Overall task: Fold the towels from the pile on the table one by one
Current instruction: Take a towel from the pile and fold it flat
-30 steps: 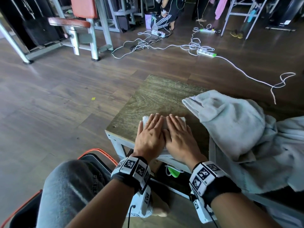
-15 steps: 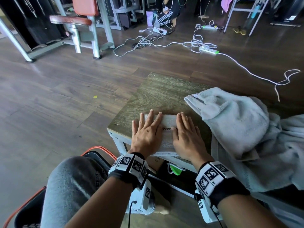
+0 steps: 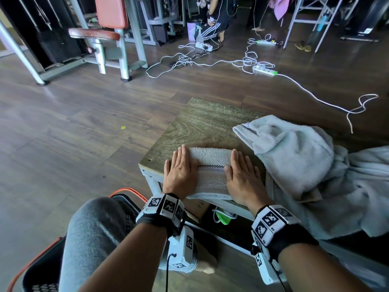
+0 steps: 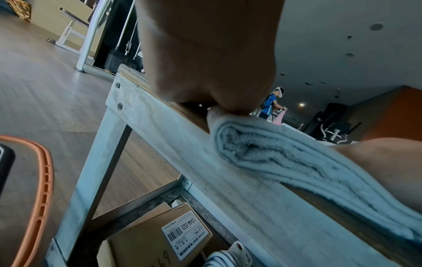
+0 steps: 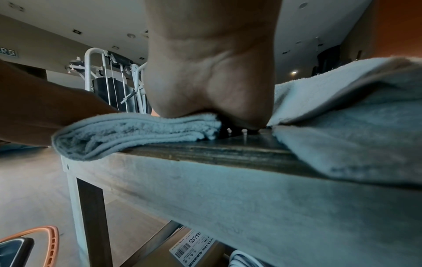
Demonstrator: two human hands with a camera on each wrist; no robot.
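Note:
A small folded grey towel [image 3: 210, 171] with a checkered stripe lies at the near left corner of the wooden table [image 3: 202, 125]. My left hand [image 3: 181, 167] lies flat on its left end, and my right hand [image 3: 242, 175] lies flat on its right end, fingers straight. The wrist views show the towel's layered near edge [image 4: 262, 153] [image 5: 137, 131] hanging slightly over the table's front rail, with each palm heel [image 4: 217, 72] [image 5: 212, 81] resting on it. A loose pile of grey towels [image 3: 305, 165] covers the right side of the table and drapes over its front.
Beside the table on the left stands a dark basket with an orange rim [image 3: 126, 191], by my grey-trousered knee [image 3: 94, 228]. A cardboard box [image 4: 160, 240] sits under the table. White cables and power strips [image 3: 265, 69] lie on the wooden floor beyond, with gym machines [image 3: 109, 34] behind.
My two hands, side by side on the middle of the towel a second ago, have slid apart to its left and right ends, uncovering the striped middle.

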